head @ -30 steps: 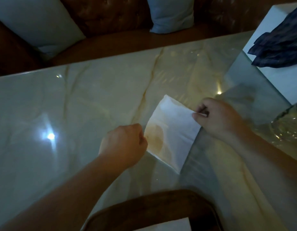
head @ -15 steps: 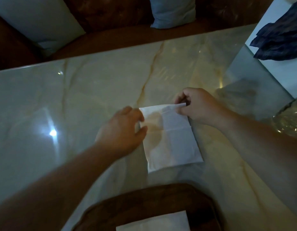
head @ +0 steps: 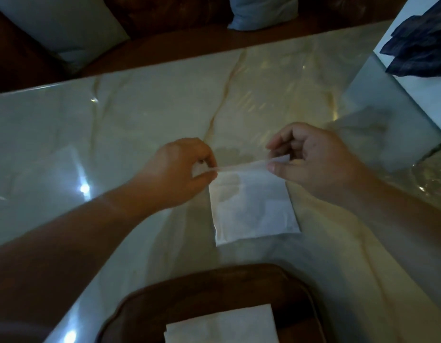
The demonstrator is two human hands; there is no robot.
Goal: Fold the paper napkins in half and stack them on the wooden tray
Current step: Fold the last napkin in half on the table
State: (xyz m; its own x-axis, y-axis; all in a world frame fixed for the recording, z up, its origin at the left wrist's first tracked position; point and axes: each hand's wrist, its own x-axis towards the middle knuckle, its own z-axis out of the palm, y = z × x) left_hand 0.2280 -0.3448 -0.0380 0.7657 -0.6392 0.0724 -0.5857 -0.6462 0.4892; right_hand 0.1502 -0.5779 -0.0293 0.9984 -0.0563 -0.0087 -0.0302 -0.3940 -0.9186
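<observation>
A person's left hand (head: 176, 169) and right hand (head: 311, 158) each pinch a far corner of a white paper napkin (head: 251, 206), lifting its far edge off the glossy marble bench (head: 115, 134) while the near part lies flat. At the near edge, a folded napkin (head: 222, 325) rests on the wooden tray (head: 214, 283). A dark blue cloth (head: 420, 40) lies far right, cushions (head: 63, 23) beyond.
</observation>
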